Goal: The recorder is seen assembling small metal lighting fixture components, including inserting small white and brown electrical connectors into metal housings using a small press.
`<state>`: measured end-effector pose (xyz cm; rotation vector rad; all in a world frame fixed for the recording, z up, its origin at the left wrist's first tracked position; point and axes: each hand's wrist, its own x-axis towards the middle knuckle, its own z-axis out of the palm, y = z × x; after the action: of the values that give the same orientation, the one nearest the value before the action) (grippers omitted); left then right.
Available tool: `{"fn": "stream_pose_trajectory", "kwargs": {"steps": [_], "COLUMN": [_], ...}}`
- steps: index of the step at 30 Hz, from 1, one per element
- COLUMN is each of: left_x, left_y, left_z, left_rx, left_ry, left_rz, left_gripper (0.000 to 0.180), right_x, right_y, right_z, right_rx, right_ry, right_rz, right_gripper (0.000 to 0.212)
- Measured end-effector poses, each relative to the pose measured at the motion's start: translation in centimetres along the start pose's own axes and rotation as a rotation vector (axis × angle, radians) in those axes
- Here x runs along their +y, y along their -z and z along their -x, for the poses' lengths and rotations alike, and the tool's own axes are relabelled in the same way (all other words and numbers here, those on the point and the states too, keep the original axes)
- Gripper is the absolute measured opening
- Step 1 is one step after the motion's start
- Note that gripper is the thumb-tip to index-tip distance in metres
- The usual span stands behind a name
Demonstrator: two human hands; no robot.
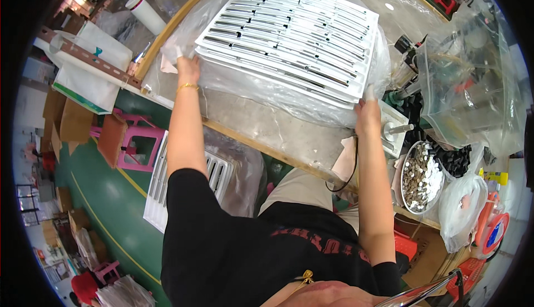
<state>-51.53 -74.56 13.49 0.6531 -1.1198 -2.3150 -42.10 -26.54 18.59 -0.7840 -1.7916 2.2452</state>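
A white slotted tray lies tilted on the bench, its rows filled with thin shiny metal rods that carry small black pieces. A second white edge shows just below it, perhaps another tray. My left hand is closed at the tray's near left corner, with pale covers on some fingers. At the near right corner my right hand grips the rim, its fingertips partly hidden. Crumpled clear plastic sheeting spreads under and around the tray.
To the right stand a round dish of small metal and white pieces, black parts, clear bags and a small fixture with a metal rod. Lower left are another slotted tray and a pink stool. A wooden strip edges the bench.
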Motion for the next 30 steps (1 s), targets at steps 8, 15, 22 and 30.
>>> {"fn": "stream_pose_trajectory", "kwargs": {"steps": [8, 15, 22, 30], "left_x": [-1.1, -0.8, 2.7, 6.7], "left_y": [-1.1, 2.3, 9.2, 5.6], "left_z": [-2.6, -3.5, -2.1, 16.8], "left_rx": [-0.392, -0.381, -0.226, 0.159], "left_ry": [0.225, 0.273, 0.172, -0.832], "left_rz": [-0.175, -0.134, -0.182, -0.755], "left_gripper": [0.038, 0.036, 0.036, 0.018], "right_x": [0.3, 0.4, 0.8, 3.1], "right_y": [-3.3, -2.3, -2.4, 5.9], "right_z": [-1.2, 2.3, 8.6, 11.9], "right_rx": [-0.361, -0.307, -0.339, -0.241], "right_ry": [-0.143, -0.287, -0.318, 0.212], "right_rz": [-0.22, -0.217, -0.197, 0.104], "right_gripper": [0.061, 0.05, 0.062, 0.054]}}
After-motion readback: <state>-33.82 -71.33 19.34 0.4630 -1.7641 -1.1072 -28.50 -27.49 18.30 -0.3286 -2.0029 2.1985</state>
